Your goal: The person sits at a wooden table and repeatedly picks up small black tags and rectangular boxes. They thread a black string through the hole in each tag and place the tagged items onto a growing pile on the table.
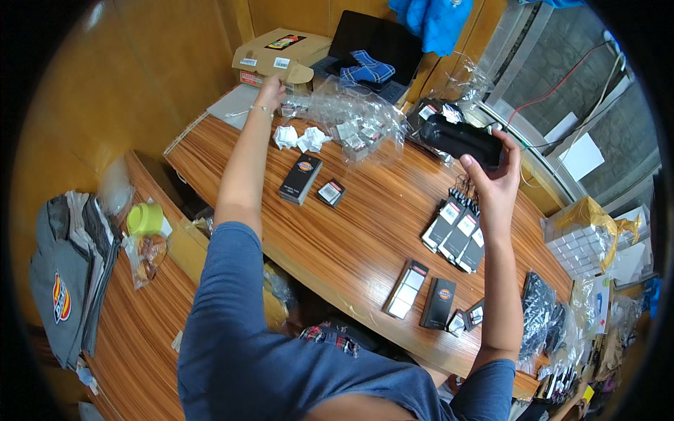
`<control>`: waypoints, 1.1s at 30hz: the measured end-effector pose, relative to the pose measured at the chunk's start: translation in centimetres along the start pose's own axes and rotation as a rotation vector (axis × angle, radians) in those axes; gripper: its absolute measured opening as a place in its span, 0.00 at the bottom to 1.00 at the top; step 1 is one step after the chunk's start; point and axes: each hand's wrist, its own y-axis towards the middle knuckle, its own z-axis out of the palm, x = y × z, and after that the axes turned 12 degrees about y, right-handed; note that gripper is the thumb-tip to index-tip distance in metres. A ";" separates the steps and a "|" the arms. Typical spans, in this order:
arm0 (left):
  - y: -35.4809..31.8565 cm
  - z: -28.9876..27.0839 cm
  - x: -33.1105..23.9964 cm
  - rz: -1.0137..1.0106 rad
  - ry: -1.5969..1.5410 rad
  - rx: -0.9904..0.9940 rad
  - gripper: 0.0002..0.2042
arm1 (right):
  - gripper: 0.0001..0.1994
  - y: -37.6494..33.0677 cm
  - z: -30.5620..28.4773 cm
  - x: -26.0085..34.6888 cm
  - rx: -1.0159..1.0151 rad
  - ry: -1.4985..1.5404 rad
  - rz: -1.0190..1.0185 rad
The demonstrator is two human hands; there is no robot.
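Upper centre-left of the frame, the left hand (270,90) reaches far across the wooden table (365,231) to the crumpled clear plastic bags (351,116); whether its fingers are closed on the film I cannot tell. Such film is likely light, limp and slippery, best pinched at an edge. Upper right, the right hand (495,175) is clamped around one end of a long black box (460,139), raised above the table. It looks stiff and light, so gripping across its narrow sides should hold it steady.
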 end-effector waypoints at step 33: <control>2.4 -3.0 -5.6 0.416 1.388 0.099 0.36 | 0.25 -10.7 -6.2 10.6 0.214 -0.810 0.545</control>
